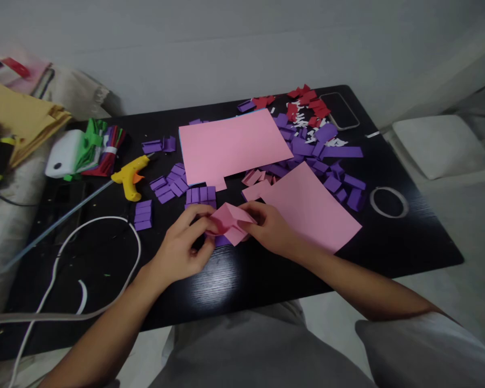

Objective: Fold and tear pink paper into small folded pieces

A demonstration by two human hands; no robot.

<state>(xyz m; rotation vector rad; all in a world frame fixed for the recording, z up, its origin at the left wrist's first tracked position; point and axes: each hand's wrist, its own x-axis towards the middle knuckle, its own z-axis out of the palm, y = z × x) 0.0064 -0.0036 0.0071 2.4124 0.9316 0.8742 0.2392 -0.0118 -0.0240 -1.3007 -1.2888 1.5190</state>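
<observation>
Between both hands is a small piece of folded pink paper (235,223), creased so that its flaps stand up. My left hand (189,240) pinches its left side with thumb and fingers. On the opposite side, my right hand (269,226) grips the other edge, fingertips partly hidden behind the paper. Below the folded piece a bit of purple paper (223,241) shows on the table. Folded purple pieces (201,195) lie just beyond my left hand. A large pink sheet (313,210) rests near my right hand, partly beneath the forearm.
Another pink sheet (234,145) lies at the back of the black table (242,285). Purple folded pieces (307,145) and red scraps (313,102) are heaped at the right. A yellow glue gun (130,177) and white cable (101,220) are at left, a tape ring (389,202) at right.
</observation>
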